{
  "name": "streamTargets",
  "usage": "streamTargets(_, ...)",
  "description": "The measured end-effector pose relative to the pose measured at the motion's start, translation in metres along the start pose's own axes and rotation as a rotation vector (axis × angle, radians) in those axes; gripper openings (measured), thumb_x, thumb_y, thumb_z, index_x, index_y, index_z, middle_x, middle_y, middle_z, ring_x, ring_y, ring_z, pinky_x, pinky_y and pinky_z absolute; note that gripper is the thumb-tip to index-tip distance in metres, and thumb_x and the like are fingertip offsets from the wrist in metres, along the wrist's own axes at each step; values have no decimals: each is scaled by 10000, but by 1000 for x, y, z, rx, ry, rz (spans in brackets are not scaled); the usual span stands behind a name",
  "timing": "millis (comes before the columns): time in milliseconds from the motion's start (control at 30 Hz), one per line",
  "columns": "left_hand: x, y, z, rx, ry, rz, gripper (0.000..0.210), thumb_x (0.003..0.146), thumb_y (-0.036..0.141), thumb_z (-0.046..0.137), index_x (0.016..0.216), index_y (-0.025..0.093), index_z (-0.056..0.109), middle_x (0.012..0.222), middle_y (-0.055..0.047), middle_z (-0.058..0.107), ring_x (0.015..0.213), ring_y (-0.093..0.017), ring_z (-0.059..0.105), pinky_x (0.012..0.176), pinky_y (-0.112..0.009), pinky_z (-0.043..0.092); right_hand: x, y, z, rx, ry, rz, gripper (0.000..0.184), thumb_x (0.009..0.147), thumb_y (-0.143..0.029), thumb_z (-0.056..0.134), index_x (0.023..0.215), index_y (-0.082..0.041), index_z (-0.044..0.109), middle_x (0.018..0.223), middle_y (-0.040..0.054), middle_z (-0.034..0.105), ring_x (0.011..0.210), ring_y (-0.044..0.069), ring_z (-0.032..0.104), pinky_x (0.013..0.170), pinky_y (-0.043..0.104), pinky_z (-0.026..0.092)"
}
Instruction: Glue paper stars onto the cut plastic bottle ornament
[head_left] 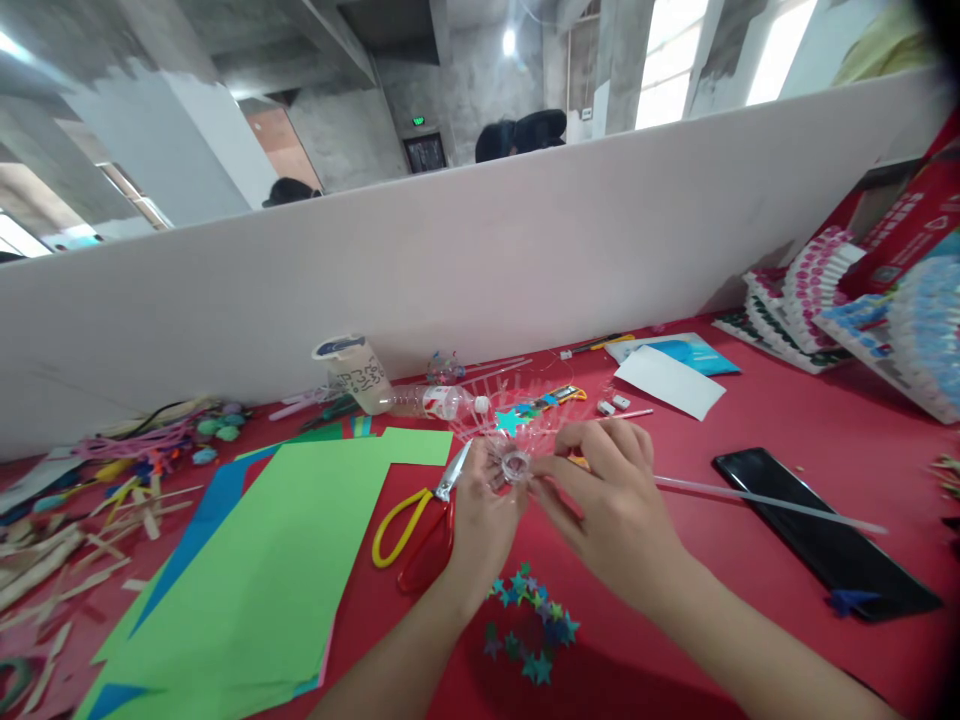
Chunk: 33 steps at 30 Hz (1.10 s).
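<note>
My left hand (484,515) grips a clear cut plastic bottle top by its round neck (516,466). Thin transparent strips fan out from it toward the wall, and a shiny turquoise star (511,421) shows among them. Thumb and forefinger of my right hand (611,500) pinch at the neck's right side; anything small between them is hidden. A long translucent stick (765,500) runs out from behind my right hand; I cannot tell whether it is held. Scissors (424,530) with yellow and red handles lie left of my left hand. Several star sequins (536,620) are scattered below the hands.
Green and blue paper sheets (292,560) cover the table's left. Behind lie a plastic bottle (442,402), a paper cup (354,372) and a cutter knife (562,397). A black phone (825,535) is at right. A white partition (450,270) bounds the back.
</note>
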<state>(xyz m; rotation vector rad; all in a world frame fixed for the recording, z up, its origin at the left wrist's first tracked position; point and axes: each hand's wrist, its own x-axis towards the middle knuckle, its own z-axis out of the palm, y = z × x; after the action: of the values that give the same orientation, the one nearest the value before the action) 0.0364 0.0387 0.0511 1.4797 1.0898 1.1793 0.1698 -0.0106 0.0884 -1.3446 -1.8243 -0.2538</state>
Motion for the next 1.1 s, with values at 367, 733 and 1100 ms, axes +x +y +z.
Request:
streamTargets(367, 2, 3, 3, -81, 78, -111, 214, 706, 223, 664, 862, 194, 519, 775, 5, 628, 674, -135, 604, 592, -234, 484, -3, -6, 5, -4, 34, -31, 92, 827, -166, 593, 813, -235, 653, 928, 35, 586, 912, 212, 420, 946, 411, 293)
streamTargets(733, -1, 0, -1, -137, 41, -59, 225, 691, 181, 677, 853, 215, 524, 754, 25, 633, 677, -140, 618, 618, -240, 497, -2, -3, 1, -11, 14, -21, 86, 815, -166, 599, 813, -235, 650, 961, 41, 567, 910, 216, 434, 947, 442, 304)
streamTargets(1100, 6, -1, 3, -291, 151, -128, 340, 556, 238, 746, 783, 222, 494, 685, 45, 605, 633, -142, 622, 670, -293, 535, 8, -3, -30, 131, 188, 49, 184, 802, -190, 596, 984, -210, 573, 965, 68, 517, 922, 229, 493, 830, 412, 380)
